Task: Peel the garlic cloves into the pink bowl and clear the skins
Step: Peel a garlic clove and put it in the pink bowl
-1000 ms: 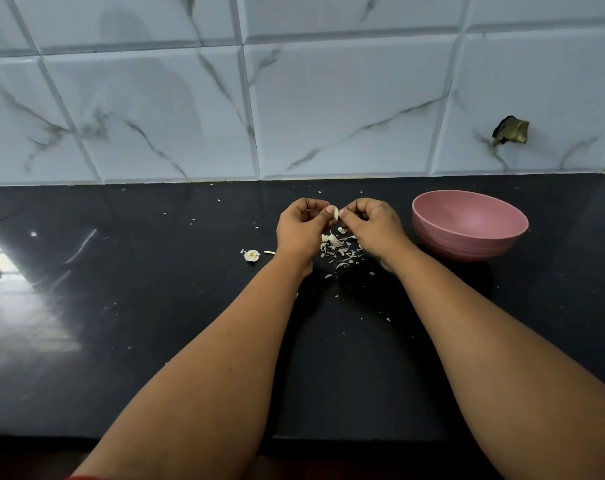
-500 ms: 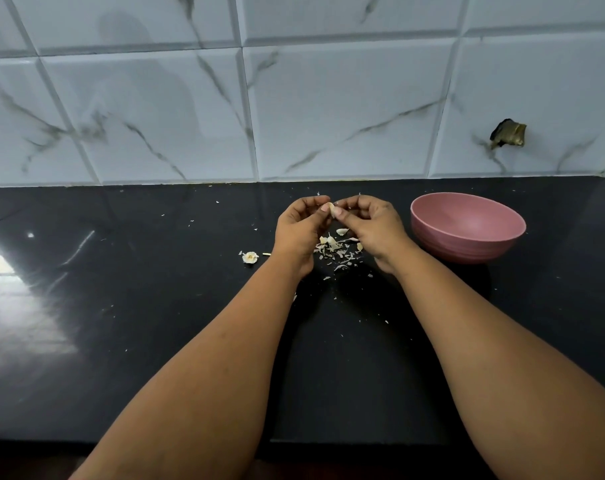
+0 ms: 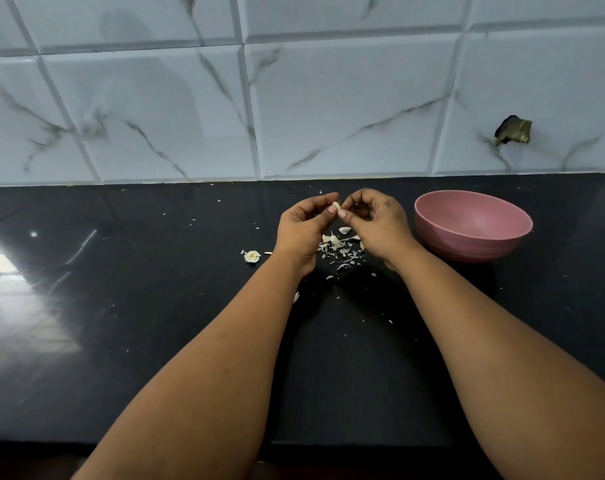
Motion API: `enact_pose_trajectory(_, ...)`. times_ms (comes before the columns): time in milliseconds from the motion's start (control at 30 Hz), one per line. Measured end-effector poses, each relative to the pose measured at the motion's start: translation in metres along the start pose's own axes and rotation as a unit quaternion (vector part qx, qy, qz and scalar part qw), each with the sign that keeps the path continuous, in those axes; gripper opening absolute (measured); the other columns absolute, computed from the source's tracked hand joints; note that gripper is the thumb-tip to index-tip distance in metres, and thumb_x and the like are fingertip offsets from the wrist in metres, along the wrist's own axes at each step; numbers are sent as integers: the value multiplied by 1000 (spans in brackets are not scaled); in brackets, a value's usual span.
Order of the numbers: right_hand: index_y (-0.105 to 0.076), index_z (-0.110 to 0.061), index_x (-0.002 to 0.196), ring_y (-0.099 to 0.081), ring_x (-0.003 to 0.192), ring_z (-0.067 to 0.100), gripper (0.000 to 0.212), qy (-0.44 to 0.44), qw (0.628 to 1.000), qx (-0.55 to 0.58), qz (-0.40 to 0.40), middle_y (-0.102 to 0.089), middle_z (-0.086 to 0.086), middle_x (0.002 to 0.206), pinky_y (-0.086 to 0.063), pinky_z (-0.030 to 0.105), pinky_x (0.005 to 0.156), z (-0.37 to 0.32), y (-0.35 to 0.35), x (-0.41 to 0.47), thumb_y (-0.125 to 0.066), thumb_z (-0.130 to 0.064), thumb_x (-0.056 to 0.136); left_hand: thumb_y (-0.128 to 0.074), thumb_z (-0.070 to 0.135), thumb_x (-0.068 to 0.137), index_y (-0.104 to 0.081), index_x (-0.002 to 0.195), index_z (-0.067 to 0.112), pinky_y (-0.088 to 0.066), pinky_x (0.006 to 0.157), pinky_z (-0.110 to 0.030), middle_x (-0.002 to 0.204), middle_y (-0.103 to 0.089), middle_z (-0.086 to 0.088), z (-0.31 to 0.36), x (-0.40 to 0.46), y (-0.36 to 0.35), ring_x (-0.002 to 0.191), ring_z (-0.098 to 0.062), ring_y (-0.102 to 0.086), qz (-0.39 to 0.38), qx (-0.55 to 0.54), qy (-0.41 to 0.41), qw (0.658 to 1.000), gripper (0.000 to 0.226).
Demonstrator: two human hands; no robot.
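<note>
A small pale garlic clove (image 3: pixel 336 205) is held above the black counter between both hands. My left hand (image 3: pixel 303 230) pinches it with thumb and fingers from the left. My right hand (image 3: pixel 377 223) pinches it from the right, fingers curled. Under the hands lies a heap of garlic skins (image 3: pixel 342 249) mixed with a few pale pieces. The pink bowl (image 3: pixel 472 225) stands on the counter just right of my right hand; what shows of its inside is bare.
A garlic root stub (image 3: pixel 252 256) lies left of my left wrist. Small skin flakes are scattered over the black counter (image 3: pixel 138 306). The marble-tiled wall (image 3: pixel 294 98) rises behind, with a dark broken spot (image 3: pixel 512 130) at right.
Both hands have lifted the clove slightly and shifted their fingertip hold on it. The bowl and the skins have stayed put.
</note>
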State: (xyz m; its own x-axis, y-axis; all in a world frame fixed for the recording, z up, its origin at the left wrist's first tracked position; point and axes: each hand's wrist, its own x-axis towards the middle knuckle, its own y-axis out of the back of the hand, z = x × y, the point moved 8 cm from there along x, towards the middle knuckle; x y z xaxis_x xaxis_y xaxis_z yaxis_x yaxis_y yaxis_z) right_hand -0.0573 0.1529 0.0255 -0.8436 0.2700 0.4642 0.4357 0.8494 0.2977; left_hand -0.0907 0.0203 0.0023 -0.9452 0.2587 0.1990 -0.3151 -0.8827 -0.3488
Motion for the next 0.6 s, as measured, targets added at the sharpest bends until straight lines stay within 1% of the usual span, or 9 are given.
enact_pose_trajectory(67, -61, -27, 74, -65, 77, 25, 22, 6, 1000, -15, -5, -69, 9, 84, -56, 40, 76, 0, 0, 0, -74, -11, 83, -61, -7, 90, -63, 118, -6, -50, 96, -27, 98, -68, -9, -1, 0, 0, 99, -17, -64, 0, 2, -2, 1000, 28)
enact_pose_trajectory(133, -60, -27, 75, -63, 75, 23, 23, 11, 1000, -21, -8, -67, 6, 81, -55, 38, 76, 0, -1, 0, -73, -10, 84, -62, -7, 89, -63, 118, -6, -51, 95, -26, 97, -69, -8, -1, 0, 0, 97, -15, -64, 2, 4, -1, 1000, 29)
enact_pose_trajectory(233, -61, -20, 80, -56, 71, 11, 16, 15, 1000, -23, -12, -60, -6, 74, -50, 27, 69, -2, -3, -1, -70, -9, 87, -64, -6, 89, -66, 114, -3, -52, 83, -20, 95, -69, -7, -1, -1, 0, 93, -13, -65, 5, 7, -1, 1000, 25)
enact_pose_trajectory(267, -60, -18, 81, -53, 69, 9, 14, 17, 999, -26, -14, -58, -8, 72, -47, 21, 66, -3, -4, -1, -69, -9, 88, -65, -5, 89, -67, 111, -1, -52, 80, -19, 95, -69, -7, 0, -1, 0, 93, -14, -65, 6, 9, -1, 1000, 22)
enact_pose_trajectory(333, -59, -18, 82, -49, 65, 7, 13, 20, 999, -39, -17, -54, -10, 69, -42, 13, 60, -4, -6, -2, -67, -10, 89, -66, -4, 89, -68, 105, 3, -52, 81, -21, 95, -69, -8, -1, -1, 1, 95, -17, -64, 9, 11, 0, 1000, 18)
enact_pose_trajectory(367, -58, -18, 83, -47, 64, 7, 12, 20, 998, -50, -20, -54, -9, 70, -40, 12, 59, -4, -7, -2, -66, -11, 90, -66, -4, 89, -68, 103, 4, -53, 84, -23, 94, -69, -9, -1, -1, 2, 96, -18, -64, 11, 9, 2, 1000, 16)
enact_pose_trajectory(467, -56, -18, 86, -44, 65, 7, 10, 15, 997, -72, -22, -52, -4, 77, -38, 18, 60, -4, -10, -2, -63, -15, 92, -65, -4, 89, -68, 98, 5, -53, 90, -28, 91, -68, -11, -3, -1, 2, 95, -22, -65, 17, -10, 9, 1000, 13)
enact_pose_trajectory(533, -55, -19, 86, -43, 65, 6, 10, 15, 997, -79, -18, -51, -3, 81, -36, 17, 60, -5, -10, -1, -62, -17, 93, -65, -4, 88, -67, 94, 6, -53, 89, -28, 89, -68, -10, -4, 0, 3, 93, -22, -66, 20, -27, 16, 999, 12)
enact_pose_trajectory(600, -55, -19, 87, -48, 70, 9, 9, 18, 996, -84, -14, -55, 0, 85, -39, 20, 64, -6, -9, -2, -61, -17, 93, -65, -5, 88, -66, 92, 6, -54, 88, -26, 89, -69, -10, -5, 0, 4, 90, -20, -66, 24, -43, 19, 999, 12)
